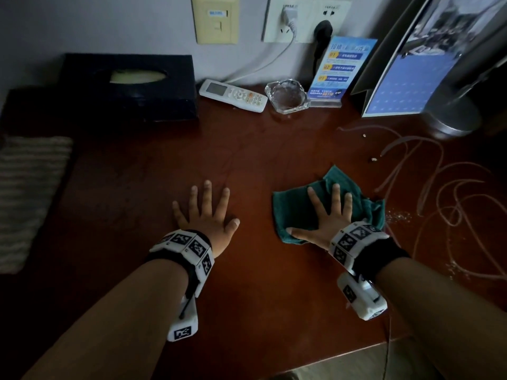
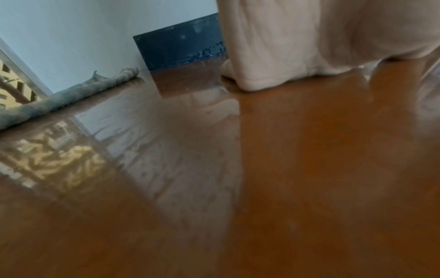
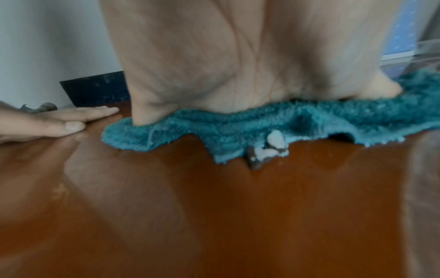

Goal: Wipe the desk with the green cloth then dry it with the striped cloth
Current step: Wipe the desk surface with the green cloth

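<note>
My right hand [image 1: 326,212] lies flat with spread fingers on the green cloth [image 1: 290,207], pressing it onto the reddish-brown desk [image 1: 247,283]. In the right wrist view the palm [image 3: 214,65] bears down on the green cloth [image 3: 238,127], and a whitish clump of dirt [image 3: 271,146] sticks at the cloth's near edge. My left hand [image 1: 205,212] rests flat on the bare desk to the left of the cloth, fingers spread, holding nothing. The striped cloth [image 1: 24,187] lies at the desk's far left edge, and shows as a grey roll [image 2: 59,97] in the left wrist view.
A black tissue box [image 1: 129,86] stands at the back left. A white remote [image 1: 233,96], a glass ashtray [image 1: 286,96], a blue card stand [image 1: 337,72] and a calendar [image 1: 406,78] line the back. Wet smears and crumbs [image 1: 397,215] mark the desk right of the cloth.
</note>
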